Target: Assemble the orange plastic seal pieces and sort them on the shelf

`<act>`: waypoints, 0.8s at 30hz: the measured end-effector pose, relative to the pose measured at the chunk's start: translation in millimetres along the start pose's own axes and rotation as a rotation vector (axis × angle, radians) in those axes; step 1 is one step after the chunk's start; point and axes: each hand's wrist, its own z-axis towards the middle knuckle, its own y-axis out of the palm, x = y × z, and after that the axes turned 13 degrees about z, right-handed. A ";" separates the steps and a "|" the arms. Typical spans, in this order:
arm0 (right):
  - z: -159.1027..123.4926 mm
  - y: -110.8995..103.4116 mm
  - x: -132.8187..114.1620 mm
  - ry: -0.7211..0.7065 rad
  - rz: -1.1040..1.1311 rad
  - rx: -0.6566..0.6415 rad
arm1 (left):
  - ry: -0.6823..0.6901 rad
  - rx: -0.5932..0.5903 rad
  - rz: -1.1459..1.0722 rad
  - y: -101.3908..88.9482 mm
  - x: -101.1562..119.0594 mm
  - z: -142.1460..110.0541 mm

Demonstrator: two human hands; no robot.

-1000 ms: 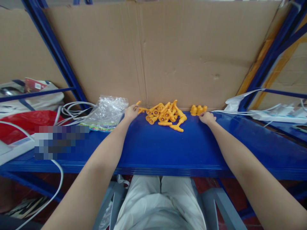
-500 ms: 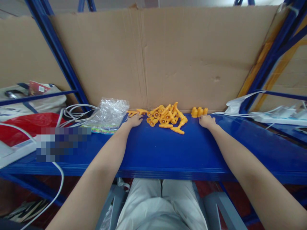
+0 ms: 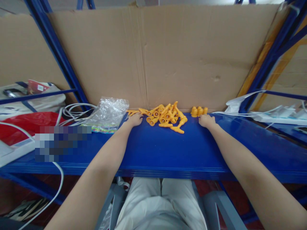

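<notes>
Both my arms reach forward over the blue shelf. My left hand (image 3: 135, 119) rests palm down at the back, its fingers loosely apart, just in front of some thin yellow branching pieces (image 3: 136, 111). My right hand (image 3: 206, 121) lies low on the surface, fingers loosely bent, close to a small cluster of yellow knobbed pieces (image 3: 199, 111). Nothing shows in either hand, though the fingertips are small and partly hidden. Between the hands is a heap of yellow plastic pieces (image 3: 165, 115), some with hollow cone-shaped ends. One T-shaped yellow piece (image 3: 177, 129) lies at its front.
A clear plastic bag (image 3: 110, 110) sits left of my left hand. Further left are white cables (image 3: 74, 111), a red bag (image 3: 31, 126) and a blurred-out patch. Cardboard (image 3: 179, 57) closes off the back, between blue posts. A white power strip (image 3: 280, 117) is at right.
My left fingers have settled slightly, one finger being less raised than before. The view has shifted a little. My right hand and the yellow pieces stay in place.
</notes>
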 end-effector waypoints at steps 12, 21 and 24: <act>3.8 3.4 -35.7 -0.312 0.451 0.042 | -0.039 0.164 0.009 -15.4 12.5 -10.5; 3.8 11.4 -45.3 -0.222 0.796 -0.111 | 0.087 0.489 -0.066 -30.6 28.8 -11.3; 2.2 5.3 -43.7 -0.176 0.993 -0.199 | 0.171 0.594 -0.080 -36.4 33.1 -11.1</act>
